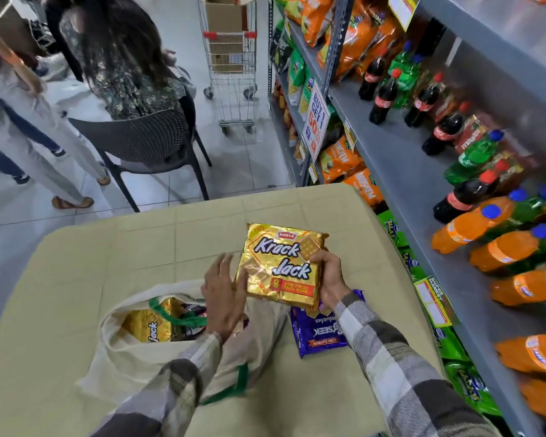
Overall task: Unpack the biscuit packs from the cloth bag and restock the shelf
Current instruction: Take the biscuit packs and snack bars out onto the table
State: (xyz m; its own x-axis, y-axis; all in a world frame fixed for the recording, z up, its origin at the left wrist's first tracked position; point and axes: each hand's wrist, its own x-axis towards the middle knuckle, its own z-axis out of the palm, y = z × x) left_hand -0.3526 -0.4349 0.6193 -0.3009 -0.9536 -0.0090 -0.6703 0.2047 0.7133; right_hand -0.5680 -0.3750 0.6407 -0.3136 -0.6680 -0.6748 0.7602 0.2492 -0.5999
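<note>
1. Checked sleeves [391,357] fill the bottom of the view, both forearms reaching over a table draped in beige cloth [108,263]
2. Right hand [328,279] grips the gold Krack Jack pack [281,266] by its right edge, thumb on the printed face and fingers curled behind. The pack is lifted above the table, face up
3. Left hand [224,298] is relaxed, its fingers spread and straight at the pack's left edge. I cannot tell whether they touch the wrapper
4. Under the left wrist the cloth bag [130,357] lies slumped on the table with its mouth gaping. Another gold pack [145,324] and some darker wrappers are inside
5. Just beside the bag, below the right wrist, a purple pack [319,332] lies flat on the table
6. Handling, as I judge it: the pack looks light and flat, its glossy foil is likely slippery, and the biscuits inside are brittle. Better to hold it across two opposite edges or support it from beneath than to pinch a corner seal or squeeze the middle
7. To the right stands the shelf [407,171], with bare grey board beside the cola bottles [382,99]. With packs left in the bag, unpacking looks only partly done
</note>
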